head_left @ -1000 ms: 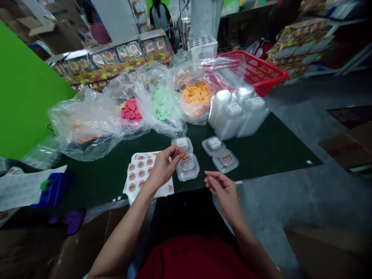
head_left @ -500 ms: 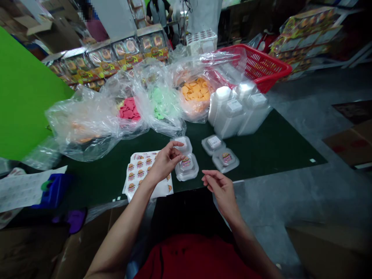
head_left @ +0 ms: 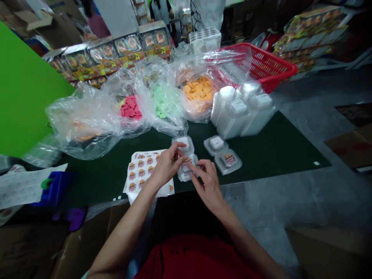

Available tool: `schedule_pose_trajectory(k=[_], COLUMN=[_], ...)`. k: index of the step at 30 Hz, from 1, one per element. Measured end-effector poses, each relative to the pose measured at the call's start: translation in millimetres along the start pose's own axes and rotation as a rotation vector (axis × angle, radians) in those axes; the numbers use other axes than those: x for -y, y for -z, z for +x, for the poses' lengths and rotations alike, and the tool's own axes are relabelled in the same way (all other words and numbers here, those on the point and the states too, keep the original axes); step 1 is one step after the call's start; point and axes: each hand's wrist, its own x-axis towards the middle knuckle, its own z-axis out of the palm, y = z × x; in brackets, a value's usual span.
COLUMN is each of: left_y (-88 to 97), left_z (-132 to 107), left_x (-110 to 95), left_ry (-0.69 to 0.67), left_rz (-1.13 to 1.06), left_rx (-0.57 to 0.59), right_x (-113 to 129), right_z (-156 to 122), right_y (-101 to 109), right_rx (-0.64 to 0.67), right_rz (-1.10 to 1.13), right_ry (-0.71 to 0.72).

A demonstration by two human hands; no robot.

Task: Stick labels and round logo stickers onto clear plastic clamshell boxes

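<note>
A clear hinged plastic box lies unfolded near the table's front edge, with a burger sticker on its nearer half. Over its left side is my left hand, thumb at the sticker's edge and index finger stretched over the farther half. From the right, my right hand reaches in with its fingers apart, the tips at the sticker. Whether they press on it cannot be made out. Left of the box, partly under my left wrist, lies a stack of burger sticker sheets. A second unfolded box, also bearing a sticker, rests to the right.
Nested clear boxes stand in tall stacks behind. Plastic bags hold pink pieces, green pieces and orange discs. A red basket is at the back right, a blue tape dispenser at the left. Other people are in the background.
My right hand has moved left and forward from beside the box to the sticker, its fingers spreading. My left hand stays over the box. The view has shifted slightly.
</note>
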Motion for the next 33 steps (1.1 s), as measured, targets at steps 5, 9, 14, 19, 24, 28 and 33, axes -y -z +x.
schedule_pose_trajectory(k=[5, 9, 14, 19, 24, 28, 33], left_y=[-10.8, -14.5, -12.0, -9.3, -9.6, -13.1, -13.9], left_z=[-12, -27, -60, -88, -96, -92, -88], left_x=[8, 31, 58, 79, 83, 73, 70], left_ry=[-0.066, 0.039, 0.202, 0.298, 0.3, 0.268, 0.24], left_rz=[0.139, 0.034, -0.113, -0.186, -0.173, -0.198, -0.189], left_rx=[-0.259, -0.438, -0.512, -0.546, -0.529, -0.521, -0.524], right_x=[3, 10, 10, 5, 3, -2, -22], right_z=[-1, 6, 12, 10, 13, 14, 14], right_y=[-8, -30, -55, -45, -34, -25, 25], right_rx=[-0.034, -0.071, -0.061, -0.079, -0.068, -0.129, -0.264], right_rz=[-0.065, -0.143, -0.129, 0.121, 0.294, 0.376, 0.222], right_ry=[-0.012, -0.093, -0.114, -0.181, -0.223, -0.23, -0.108])
